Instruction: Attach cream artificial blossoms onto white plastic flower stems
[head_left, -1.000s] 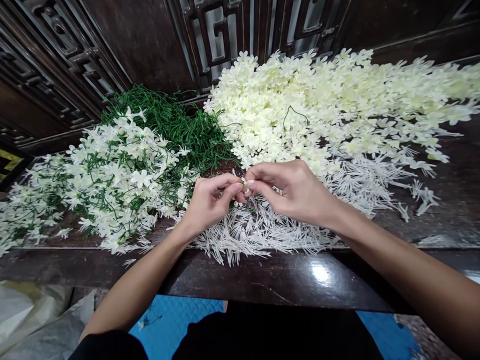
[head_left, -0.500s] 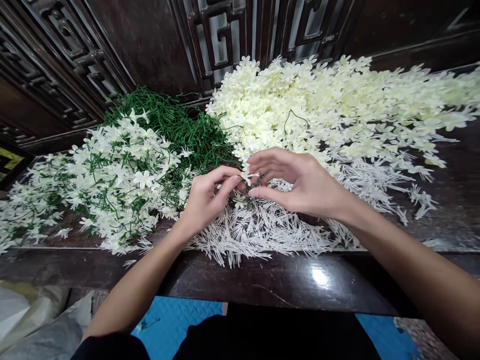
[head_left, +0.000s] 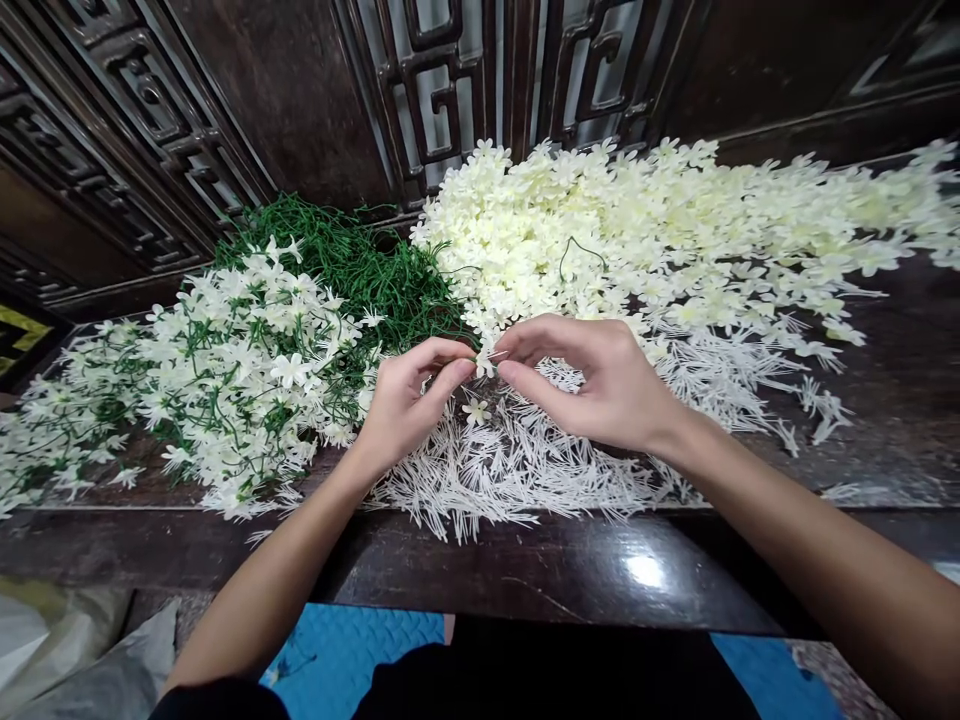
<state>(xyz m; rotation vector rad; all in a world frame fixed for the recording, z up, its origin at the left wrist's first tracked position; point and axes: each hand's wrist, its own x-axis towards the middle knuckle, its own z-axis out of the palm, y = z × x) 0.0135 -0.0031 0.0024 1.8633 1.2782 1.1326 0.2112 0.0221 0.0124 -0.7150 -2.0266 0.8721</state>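
Between my fingertips is a small white artificial flower (head_left: 486, 362). My left hand (head_left: 409, 400) is closed, thumb and forefinger pinched at the flower's left side. From the right, my right hand (head_left: 600, 385) closes thumb and forefinger on the thin white stamen sticking out of the flower; the exact grip is partly hidden. Just below lies a loose flower (head_left: 475, 411) on a heap of white stamens (head_left: 517, 465). A tangle of green plastic stems (head_left: 382, 275) sits behind my left hand, and a big pile of pale cream petals (head_left: 570, 220) behind my right.
Left of my hands lies a pile of white flowers on green stems (head_left: 247, 370). Everything rests on a dark polished wooden bench (head_left: 525, 570) with a carved back (head_left: 442, 90). Plastic bags (head_left: 60, 640) and a blue mat (head_left: 367, 640) are on the floor below.
My right hand's thumb and forefinger have come together at the flower, where they were apart before. My left hand keeps its pinch. The view has shifted slightly.
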